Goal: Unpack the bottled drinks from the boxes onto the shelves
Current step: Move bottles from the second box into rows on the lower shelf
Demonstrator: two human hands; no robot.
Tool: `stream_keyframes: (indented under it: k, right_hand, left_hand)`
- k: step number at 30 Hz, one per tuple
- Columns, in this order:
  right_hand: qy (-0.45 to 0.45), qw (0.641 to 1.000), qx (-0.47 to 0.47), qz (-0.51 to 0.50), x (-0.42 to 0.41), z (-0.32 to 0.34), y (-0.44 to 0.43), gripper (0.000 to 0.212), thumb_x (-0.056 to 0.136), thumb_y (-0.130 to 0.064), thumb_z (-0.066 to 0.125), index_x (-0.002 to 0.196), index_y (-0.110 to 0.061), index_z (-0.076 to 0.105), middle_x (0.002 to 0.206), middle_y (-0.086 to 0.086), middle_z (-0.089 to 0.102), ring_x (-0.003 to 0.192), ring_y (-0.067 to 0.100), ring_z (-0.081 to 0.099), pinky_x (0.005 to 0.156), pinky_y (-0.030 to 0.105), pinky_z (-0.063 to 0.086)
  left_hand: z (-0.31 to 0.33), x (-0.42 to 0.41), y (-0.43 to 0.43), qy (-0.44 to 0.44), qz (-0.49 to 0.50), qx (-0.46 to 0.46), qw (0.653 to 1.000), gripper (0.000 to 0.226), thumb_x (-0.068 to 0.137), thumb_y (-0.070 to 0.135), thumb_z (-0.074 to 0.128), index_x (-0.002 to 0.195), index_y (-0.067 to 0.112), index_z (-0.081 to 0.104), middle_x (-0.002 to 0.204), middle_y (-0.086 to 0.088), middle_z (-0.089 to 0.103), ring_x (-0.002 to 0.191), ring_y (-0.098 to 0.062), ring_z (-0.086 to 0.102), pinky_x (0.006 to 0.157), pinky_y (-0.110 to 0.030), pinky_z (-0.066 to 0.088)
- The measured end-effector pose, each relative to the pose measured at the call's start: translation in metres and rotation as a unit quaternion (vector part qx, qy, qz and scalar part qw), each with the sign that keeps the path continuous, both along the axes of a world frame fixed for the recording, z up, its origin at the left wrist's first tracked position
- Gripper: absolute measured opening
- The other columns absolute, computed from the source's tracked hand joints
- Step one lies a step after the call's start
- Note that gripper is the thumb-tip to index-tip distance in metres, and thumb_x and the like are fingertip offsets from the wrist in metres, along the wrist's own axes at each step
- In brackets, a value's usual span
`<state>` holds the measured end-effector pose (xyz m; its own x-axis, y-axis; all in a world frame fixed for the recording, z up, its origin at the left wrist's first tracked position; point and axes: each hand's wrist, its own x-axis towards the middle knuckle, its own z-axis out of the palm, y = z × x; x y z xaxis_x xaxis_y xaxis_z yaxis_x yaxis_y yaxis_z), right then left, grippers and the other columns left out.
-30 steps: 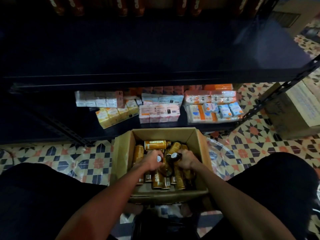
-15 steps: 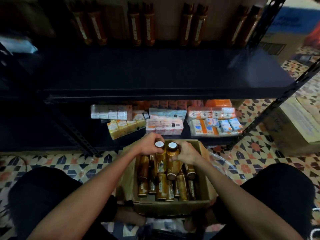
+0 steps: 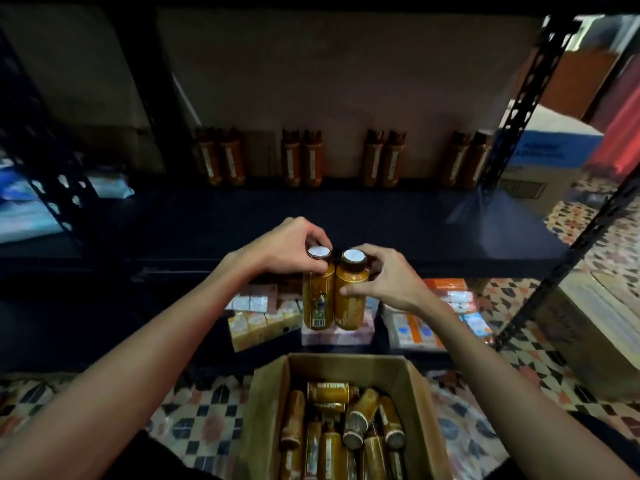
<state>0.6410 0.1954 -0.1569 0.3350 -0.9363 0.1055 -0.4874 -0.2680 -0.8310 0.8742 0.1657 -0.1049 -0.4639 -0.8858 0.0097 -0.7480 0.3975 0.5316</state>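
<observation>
Bottles (image 3: 332, 296) held upright, shelf (image 3: 346, 216) beyond, box (image 3: 346, 420) below

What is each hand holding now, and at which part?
Left hand holds the left bottle near its cap; right hand holds the right bottle by its upper body.

Two hands (image 3: 291, 247), two bottles (image 3: 318, 296), open box (image 3: 266, 403)
</observation>
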Motion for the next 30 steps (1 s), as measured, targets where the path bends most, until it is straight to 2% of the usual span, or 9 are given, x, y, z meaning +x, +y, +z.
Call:
stream_keyframes:
  k: [4, 7, 14, 17, 20, 23, 25, 28, 30]
  right_hand:
    - [-0.044, 0.997, -0.062, -0.032, 0.003, 0.042, -0.016, 0.059, 0.069, -0.024, 0.093, 0.121, -0.030, 0.066, 0.105, -0.013, 0.073, 0.093, 0.003, 0.070, 0.075, 0.015, 0.054]
    - [-0.056, 0.993, -0.094, -0.053, 0.008, 0.063, -0.032, 0.060, 0.068, -0.027, 0.093, 0.121, -0.032, 0.066, 0.103, -0.014, 0.074, 0.090, 0.003, 0.071, 0.076, 0.017, 0.056]
    - [-0.080, 0.988, -0.086, -0.097, 0.026, 0.066, -0.063, 0.059, 0.064, -0.024, 0.094, 0.117, -0.028, 0.069, 0.100, -0.014, 0.074, 0.090, -0.005, 0.069, 0.082, 0.021, 0.055]
    - [-0.096, 0.985, -0.083, -0.118, 0.034, 0.061, -0.073, 0.058, 0.065, -0.022, 0.094, 0.116, -0.030, 0.068, 0.099, -0.016, 0.074, 0.089, -0.007, 0.068, 0.083, 0.020, 0.055]
    - [-0.108, 0.984, -0.074, -0.118, 0.041, 0.061, -0.083, 0.059, 0.070, -0.018, 0.091, 0.121, -0.031, 0.065, 0.099, -0.019, 0.071, 0.089, -0.012, 0.065, 0.082, 0.014, 0.054]
    - [-0.112, 0.985, -0.069, -0.110, 0.044, 0.055, -0.092, 0.058, 0.075, -0.018, 0.088, 0.123, -0.036, 0.061, 0.106, -0.015, 0.071, 0.100, -0.004, 0.066, 0.097, 0.031, 0.056]
    - [-0.097, 0.989, -0.060, -0.094, 0.042, 0.053, -0.095, 0.063, 0.076, -0.023, 0.088, 0.127, -0.039, 0.055, 0.115, -0.016, 0.068, 0.110, 0.001, 0.064, 0.101, 0.031, 0.053]
    - [-0.077, 0.990, -0.077, -0.095, 0.038, 0.057, -0.097, 0.083, 0.077, -0.037, 0.087, 0.147, -0.039, 0.042, 0.137, -0.013, 0.053, 0.126, 0.005, 0.050, 0.106, 0.031, 0.045]
    - [-0.096, 0.983, -0.115, -0.107, 0.037, 0.067, -0.097, 0.069, 0.085, -0.036, 0.080, 0.144, -0.040, 0.047, 0.137, -0.013, 0.051, 0.125, 0.005, 0.050, 0.103, 0.031, 0.045]
  left_hand:
    - [0.039, 0.003, -0.012, 0.027, 0.016, -0.074, 0.997, 0.032, 0.075, 0.037, 0.081, 0.104, 0.025, 0.074, 0.086, 0.010, 0.072, 0.081, -0.001, 0.066, 0.072, -0.023, 0.055]
    - [0.058, 0.005, -0.023, 0.041, 0.030, -0.114, 0.992, 0.033, 0.078, 0.039, 0.081, 0.105, 0.021, 0.074, 0.088, 0.010, 0.070, 0.082, -0.001, 0.065, 0.070, -0.019, 0.053]
    - [0.058, 0.004, -0.049, 0.027, 0.090, -0.144, 0.985, 0.043, 0.077, 0.047, 0.078, 0.115, 0.028, 0.070, 0.115, 0.004, 0.070, 0.109, -0.011, 0.063, 0.093, -0.036, 0.055]
    - [0.055, 0.003, -0.058, 0.042, 0.120, -0.140, 0.982, 0.045, 0.076, 0.049, 0.078, 0.116, 0.030, 0.069, 0.121, 0.001, 0.068, 0.112, -0.015, 0.063, 0.095, -0.040, 0.055]
    - [0.057, 0.000, -0.064, 0.045, 0.140, -0.138, 0.980, 0.044, 0.080, 0.041, 0.080, 0.119, 0.025, 0.068, 0.122, -0.001, 0.067, 0.113, -0.016, 0.062, 0.094, -0.035, 0.055]
    - [0.055, -0.002, -0.068, 0.051, 0.159, -0.133, 0.977, 0.045, 0.082, 0.040, 0.079, 0.123, 0.025, 0.066, 0.126, -0.001, 0.064, 0.115, -0.017, 0.061, 0.092, -0.032, 0.054]
    - [0.055, -0.001, -0.069, 0.051, 0.161, -0.121, 0.978, 0.046, 0.084, 0.041, 0.077, 0.125, 0.026, 0.063, 0.127, 0.000, 0.063, 0.116, -0.017, 0.061, 0.093, -0.036, 0.055]
    - [0.060, 0.001, -0.069, 0.017, 0.158, -0.113, 0.981, 0.058, 0.084, 0.054, 0.071, 0.134, 0.031, 0.054, 0.129, 0.003, 0.061, 0.116, -0.019, 0.060, 0.091, -0.040, 0.054]
    - [0.066, 0.005, -0.069, 0.031, 0.160, -0.119, 0.979, 0.062, 0.082, 0.060, 0.068, 0.136, 0.035, 0.051, 0.124, 0.006, 0.061, 0.109, -0.016, 0.062, 0.090, -0.040, 0.054]
